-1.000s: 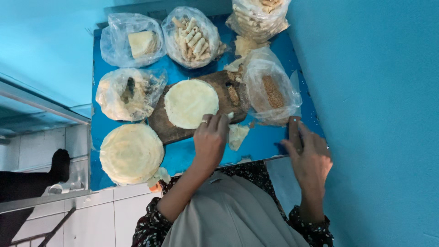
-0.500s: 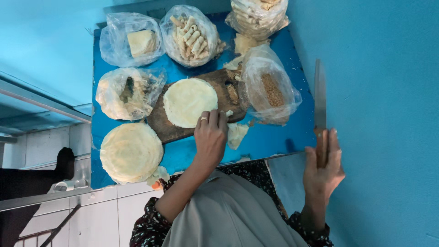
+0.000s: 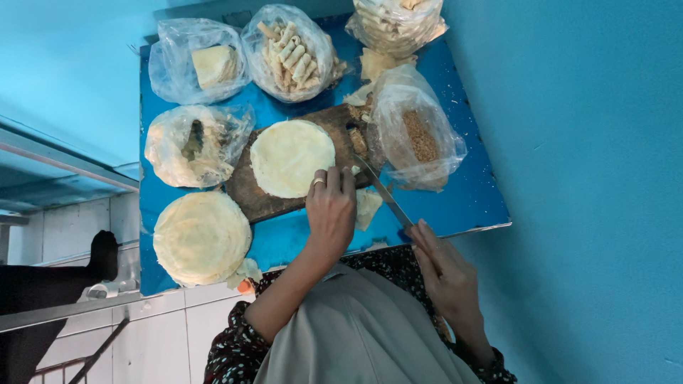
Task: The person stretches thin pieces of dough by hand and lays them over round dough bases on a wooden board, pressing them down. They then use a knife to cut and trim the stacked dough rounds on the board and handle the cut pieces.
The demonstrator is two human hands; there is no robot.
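Note:
A round pale dough sheet [image 3: 290, 156] lies on a dark wooden board [image 3: 256, 199] on the blue table [image 3: 469, 203]. My left hand [image 3: 331, 210], a ring on one finger, presses its fingertips on the near edge of the sheet and the board. My right hand [image 3: 441, 274] grips the handle of a long knife [image 3: 384, 193]. The blade slants up toward the board's right edge, close to my left fingers. A small pale scrap of dough [image 3: 368, 208] lies just beside my left hand.
A stack of round sheets [image 3: 201, 237] sits left of the board. Clear bags hold dough scraps [image 3: 192, 146], a pale block [image 3: 213, 65], rolled sticks [image 3: 292, 53] and brown crumbs [image 3: 421, 135]. Another bag of rolls [image 3: 398, 21] is at the top. A blue wall [image 3: 590, 178] stands at the right.
My right hand picked the knife up from the table's right edge and swung its blade in toward the board. My left hand stayed on the dough sheet.

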